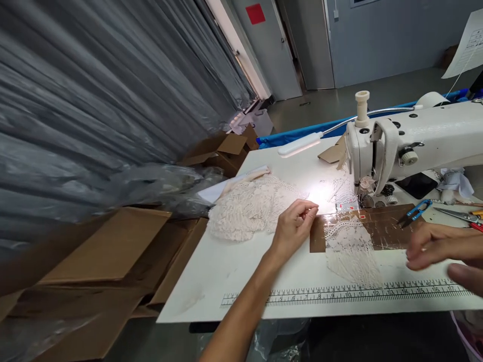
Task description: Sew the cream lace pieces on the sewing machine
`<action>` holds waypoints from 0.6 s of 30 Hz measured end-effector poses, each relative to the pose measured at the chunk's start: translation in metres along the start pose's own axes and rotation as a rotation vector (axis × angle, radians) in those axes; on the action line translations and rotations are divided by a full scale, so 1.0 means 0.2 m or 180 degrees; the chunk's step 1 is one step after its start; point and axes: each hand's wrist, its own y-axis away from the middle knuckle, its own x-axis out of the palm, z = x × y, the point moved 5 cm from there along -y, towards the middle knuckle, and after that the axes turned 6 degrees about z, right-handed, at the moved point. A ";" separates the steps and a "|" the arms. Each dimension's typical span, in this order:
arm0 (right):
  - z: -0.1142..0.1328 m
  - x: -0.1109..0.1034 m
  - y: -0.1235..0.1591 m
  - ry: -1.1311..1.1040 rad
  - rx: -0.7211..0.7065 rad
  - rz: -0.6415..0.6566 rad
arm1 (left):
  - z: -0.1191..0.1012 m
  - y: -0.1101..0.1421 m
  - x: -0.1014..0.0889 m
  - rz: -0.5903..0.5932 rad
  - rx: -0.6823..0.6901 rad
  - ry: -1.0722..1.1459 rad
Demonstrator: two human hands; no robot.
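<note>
My left hand (pixel 294 223) is closed in a pinch left of the needle area; whatever its fingertips hold is too small to make out. My right hand (pixel 443 246), slightly blurred, hovers open over the table's right side, fingers apart. Between my hands a cream lace piece (pixel 352 251) lies across the brown plate (pixel 388 229) and hangs toward the printed ruler. Above it stands a white sewing machine (pixel 426 130), its needle area lit. A heap of ruffled cream lace (pixel 245 211) rests beyond my left hand. Blue thread snips (pixel 415 213) lie near my right hand.
Scissors (pixel 453 215) lie at the table's right. A lamp (pixel 302 145) reaches over the white table (pixel 211 281), which has a printed ruler (pixel 339 295) along its front. Open cardboard boxes (pixel 94 246) stand at the left below a grey curtain (pixel 94 90).
</note>
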 end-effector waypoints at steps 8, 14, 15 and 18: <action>-0.25 0.12 -0.13 0.0885 -0.0281 -0.0365 | -0.04 0.04 0.17 0.0819 0.0504 -0.0502; -0.35 0.17 -0.11 0.0753 -0.0126 -0.0517 | -0.09 0.07 0.19 0.0599 0.0798 -0.0606; -0.35 0.17 -0.11 0.0700 -0.0129 -0.0556 | -0.11 0.08 0.19 0.0619 0.0697 -0.0439; -0.35 0.17 -0.09 0.0702 -0.0199 -0.0645 | -0.15 0.12 0.15 0.0773 0.0116 0.0232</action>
